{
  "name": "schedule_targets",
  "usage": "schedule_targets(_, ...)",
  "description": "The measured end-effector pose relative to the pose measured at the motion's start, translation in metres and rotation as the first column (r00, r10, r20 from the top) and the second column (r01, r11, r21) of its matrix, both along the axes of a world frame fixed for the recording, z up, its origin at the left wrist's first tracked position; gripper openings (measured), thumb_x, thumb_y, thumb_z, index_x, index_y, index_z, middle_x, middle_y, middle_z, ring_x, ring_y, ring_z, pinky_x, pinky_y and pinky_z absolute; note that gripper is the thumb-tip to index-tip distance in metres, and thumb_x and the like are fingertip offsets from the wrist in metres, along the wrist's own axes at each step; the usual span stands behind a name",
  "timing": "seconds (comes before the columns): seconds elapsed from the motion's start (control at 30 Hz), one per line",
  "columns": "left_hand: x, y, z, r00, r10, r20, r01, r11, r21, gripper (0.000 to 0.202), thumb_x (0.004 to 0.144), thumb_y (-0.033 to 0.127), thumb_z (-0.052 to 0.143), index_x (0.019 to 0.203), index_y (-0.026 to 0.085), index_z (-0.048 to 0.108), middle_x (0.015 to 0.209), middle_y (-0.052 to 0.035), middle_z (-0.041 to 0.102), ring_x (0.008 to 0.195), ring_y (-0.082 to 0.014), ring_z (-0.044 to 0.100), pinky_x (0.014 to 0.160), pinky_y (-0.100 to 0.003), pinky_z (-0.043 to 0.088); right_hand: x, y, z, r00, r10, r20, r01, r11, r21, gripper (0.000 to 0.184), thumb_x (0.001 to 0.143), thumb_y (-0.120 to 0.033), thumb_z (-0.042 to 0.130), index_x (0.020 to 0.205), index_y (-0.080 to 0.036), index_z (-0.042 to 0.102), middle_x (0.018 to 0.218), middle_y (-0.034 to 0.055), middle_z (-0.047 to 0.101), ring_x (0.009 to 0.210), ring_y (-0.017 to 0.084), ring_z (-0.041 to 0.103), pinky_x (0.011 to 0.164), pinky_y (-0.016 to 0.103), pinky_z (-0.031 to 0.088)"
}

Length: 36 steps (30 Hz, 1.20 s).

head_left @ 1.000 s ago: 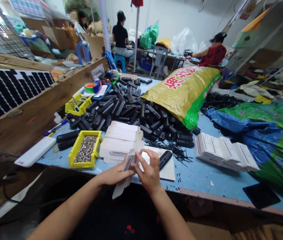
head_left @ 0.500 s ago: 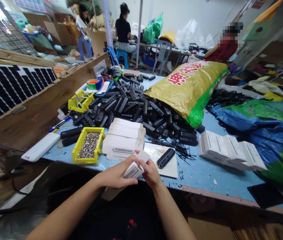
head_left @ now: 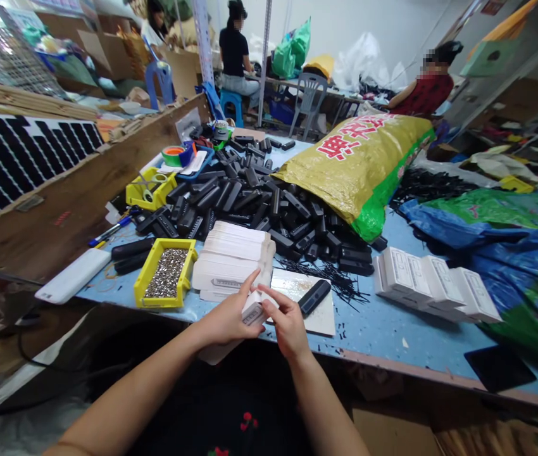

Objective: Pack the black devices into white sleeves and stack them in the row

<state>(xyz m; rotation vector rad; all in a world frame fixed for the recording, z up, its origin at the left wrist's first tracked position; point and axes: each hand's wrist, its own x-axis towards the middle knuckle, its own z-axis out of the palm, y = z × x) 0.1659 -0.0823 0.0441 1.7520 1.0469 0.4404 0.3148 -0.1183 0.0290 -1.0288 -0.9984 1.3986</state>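
Note:
My left hand and my right hand both grip a small white carton at the near edge of the blue table. The carton's lower flap hangs down below my left hand. Just beyond lies a stack of flat white cartons. To the right of my hands a black remote rests on a white sheet. A big heap of black remotes spills from a yellow and green sack.
A yellow tray of small metal parts stands left of the stack, a white slab beyond it. Packed white boxes lie to the right beside blue and green sheeting. A wooden board borders the left. Other people sit at the back.
The carton has gone from held up on end to lying lower and flatter between my hands, which have closed in on its end. The camera has shifted slightly.

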Motion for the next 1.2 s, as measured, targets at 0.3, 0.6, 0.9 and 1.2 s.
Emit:
schedule_targets(0.3,-0.013,0.005,-0.016,0.994,0.052,0.091,-0.036,0.984,-0.173,0.099,0.061,0.032,0.073,0.143,0.019,0.019,0.132,-0.013,0.05,0.121,-0.0278,0.049,0.105,-0.043,0.036,0.024,-0.01,-0.02,0.771,-0.067,0.633,-0.22,0.905,0.364,0.048,0.089,-0.021,0.044,0.137,-0.025,0.043,0.14,0.0069,0.044,0.13,0.021,0.041,0.107,0.044,0.036)
schedule_targets(0.6,-0.033,0.012,-0.035,0.36,0.87,0.337,-0.279,0.446,-0.851,0.044,0.087,0.033,0.05,0.129,0.024,0.042,0.116,-0.0073,0.063,0.103,-0.019,0.062,0.086,-0.034,0.054,0.113,-0.004,-0.015,0.628,-0.237,0.741,-0.023,0.946,0.323,0.027,0.077,-0.025,0.065,0.101,-0.021,0.054,0.102,0.0081,0.066,0.1,0.025,0.062,0.096,0.052,0.042)
schedule_targets(0.9,0.003,-0.025,-0.036,0.771,0.584,0.256,-0.275,0.667,-0.693,0.062,0.077,0.057,0.056,0.124,0.016,0.046,0.125,-0.0157,0.056,0.118,-0.0302,0.053,0.092,-0.046,0.051,0.016,-0.015,-0.013,0.84,-0.488,0.237,0.361,0.828,0.428,0.05,0.073,-0.056,0.067,0.101,-0.025,0.04,0.111,0.0131,0.062,0.107,0.027,0.059,0.091,0.046,0.045)
schedule_targets(1.2,-0.016,-0.006,-0.058,0.953,0.271,-0.136,-0.246,0.953,0.177,0.069,0.071,0.037,0.063,0.128,0.022,0.028,0.103,-0.0074,0.064,0.089,-0.0255,0.067,0.079,-0.038,0.052,0.048,0.108,-0.048,0.413,-0.081,0.907,0.116,0.993,0.036,0.028,0.09,-0.028,0.042,0.101,-0.018,0.066,0.102,0.0105,0.067,0.096,0.022,0.062,0.087,0.032,0.044)
